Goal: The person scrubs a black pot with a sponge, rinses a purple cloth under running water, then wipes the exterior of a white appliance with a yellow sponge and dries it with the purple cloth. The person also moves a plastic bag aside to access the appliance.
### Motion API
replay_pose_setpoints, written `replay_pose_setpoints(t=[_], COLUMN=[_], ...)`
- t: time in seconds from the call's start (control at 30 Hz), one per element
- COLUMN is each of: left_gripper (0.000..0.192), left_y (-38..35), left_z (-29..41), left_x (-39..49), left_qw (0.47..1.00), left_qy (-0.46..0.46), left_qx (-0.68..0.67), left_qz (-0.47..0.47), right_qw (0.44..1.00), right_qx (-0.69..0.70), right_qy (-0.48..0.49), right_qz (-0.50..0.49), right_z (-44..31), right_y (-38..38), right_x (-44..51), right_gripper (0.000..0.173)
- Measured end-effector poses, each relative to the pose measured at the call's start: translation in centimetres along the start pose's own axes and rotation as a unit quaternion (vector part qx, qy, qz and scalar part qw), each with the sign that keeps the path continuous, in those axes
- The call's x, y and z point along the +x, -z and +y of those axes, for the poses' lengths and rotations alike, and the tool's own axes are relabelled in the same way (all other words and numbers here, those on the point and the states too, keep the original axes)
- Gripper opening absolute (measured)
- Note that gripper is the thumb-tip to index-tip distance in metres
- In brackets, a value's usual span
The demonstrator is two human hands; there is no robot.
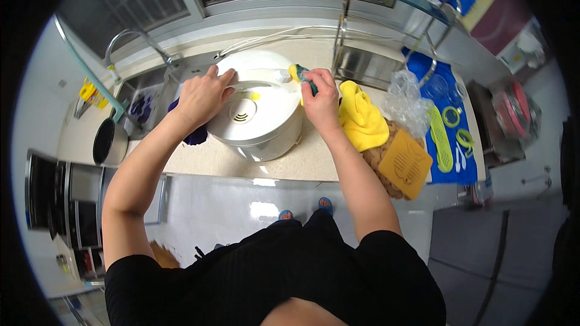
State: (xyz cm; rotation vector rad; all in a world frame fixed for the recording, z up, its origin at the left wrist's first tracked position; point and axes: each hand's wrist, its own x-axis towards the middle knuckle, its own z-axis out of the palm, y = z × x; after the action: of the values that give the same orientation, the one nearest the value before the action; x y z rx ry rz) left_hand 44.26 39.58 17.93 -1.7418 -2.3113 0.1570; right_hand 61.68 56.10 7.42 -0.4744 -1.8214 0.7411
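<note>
A white rice cooker point(267, 120) with a curved handle and a round vent on its lid stands upright on the counter. My left hand point(204, 95) rests on the left of the lid, thumb and fingers spread beside the handle's end. At the cooker's right rim, my right hand point(321, 99) grips a yellow-and-green scrubbing sponge point(297, 72). The sponge meets the cooker's edge, partly hidden by my fingers. Beneath my left forearm, a dark purple cloth point(195, 136) lies against the cooker. A crumpled yellow cloth point(362, 115) sits just right of my right hand.
To the left are a steel sink point(152, 88) with a faucet point(136, 34) and a dark-lined pot point(111, 140). On the right lie a brown mat point(374, 158), an orange board point(405, 165), a clear plastic bag point(405, 99) and a blue cloth point(455, 145) bearing green parts. A metal rack point(344, 22) stands behind.
</note>
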Motion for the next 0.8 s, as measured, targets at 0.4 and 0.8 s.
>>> replay_pose_setpoints(t=[0.4, 0.8], left_gripper=[0.030, 0.020], left_y=[-0.9, 1.6], left_z=[1.1, 2.5], left_x=[-0.2, 2.4], left_qw=[0.992, 0.989], left_qy=[0.081, 0.048], left_qx=[0.100, 0.108], left_qz=[-0.004, -0.089], right_qw=[0.932, 0.959], right_qx=[-0.059, 0.106], right_qy=[0.321, 0.126], right_qz=[-0.154, -0.229], right_z=[-1.9, 4.9], right_y=[-2.2, -5.9], right_x=[3.7, 8.6], right_gripper=[0.022, 0.017])
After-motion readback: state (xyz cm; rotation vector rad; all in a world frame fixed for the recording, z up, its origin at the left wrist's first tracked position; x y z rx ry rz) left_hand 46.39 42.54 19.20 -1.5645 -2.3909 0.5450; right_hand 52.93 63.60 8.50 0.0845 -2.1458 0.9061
